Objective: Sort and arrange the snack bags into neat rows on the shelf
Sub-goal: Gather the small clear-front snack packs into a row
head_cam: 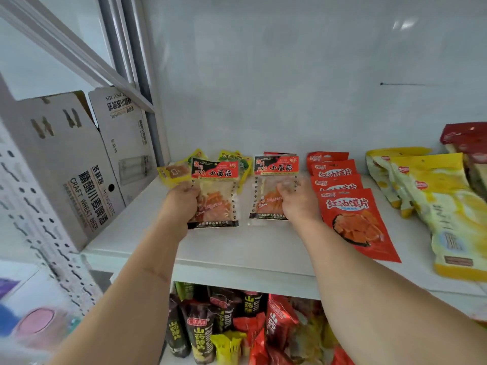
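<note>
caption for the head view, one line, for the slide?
Left hand and right hand each grip a clear snack bag on the white shelf, beside a row of red bags.

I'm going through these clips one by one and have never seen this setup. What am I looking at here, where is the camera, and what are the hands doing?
There is no machine here: a person wears a wide-angle camera on the head, which looks forward and down, so both bare arms reach in from below. The one picture shows a white shelf with snack bags lying flat. The left hand grips one clear bag with a red and black label; the right hand rests on its twin, though I cannot tell whether the fingers grip it. To the right lies an overlapping row of red bags, then yellow bags. Small yellow and green bags lie loose behind. A beer carton stands at the left, and more snacks fill the shelf below.
</note>
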Demonstrator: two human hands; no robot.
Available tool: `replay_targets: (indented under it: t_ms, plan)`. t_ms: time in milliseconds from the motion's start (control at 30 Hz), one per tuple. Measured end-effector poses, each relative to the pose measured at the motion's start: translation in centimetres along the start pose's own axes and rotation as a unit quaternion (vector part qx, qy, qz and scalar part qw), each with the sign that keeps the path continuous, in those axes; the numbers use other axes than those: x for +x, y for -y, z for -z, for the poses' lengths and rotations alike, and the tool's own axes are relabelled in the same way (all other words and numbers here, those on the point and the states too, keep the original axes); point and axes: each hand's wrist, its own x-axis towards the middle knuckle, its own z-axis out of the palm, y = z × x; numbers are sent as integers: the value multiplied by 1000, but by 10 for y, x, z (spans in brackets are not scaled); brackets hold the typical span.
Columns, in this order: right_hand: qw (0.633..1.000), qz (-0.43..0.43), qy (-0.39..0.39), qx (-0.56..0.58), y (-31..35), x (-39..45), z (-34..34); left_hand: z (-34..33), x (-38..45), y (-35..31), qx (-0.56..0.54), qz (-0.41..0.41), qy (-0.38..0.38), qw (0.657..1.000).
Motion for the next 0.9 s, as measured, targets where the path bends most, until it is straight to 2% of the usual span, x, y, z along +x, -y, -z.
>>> replay_targets:
  t_ms: [100,300,533,900]
  plan:
    - [998,-5,3,-59,-13,-7,9,-5,-17,8,5,6,-11,1000]
    - [994,-9,-13,-106,-20,-6,9,-13,-23,21,16,4,4,1000]
    - [987,-1,-52,-149,-22,5,-7,-26,-43,14,104,-28,-13,994]
    - [993,-23,-51,-108,-13,-3,3,-51,-50,14,129,-22,30,991]
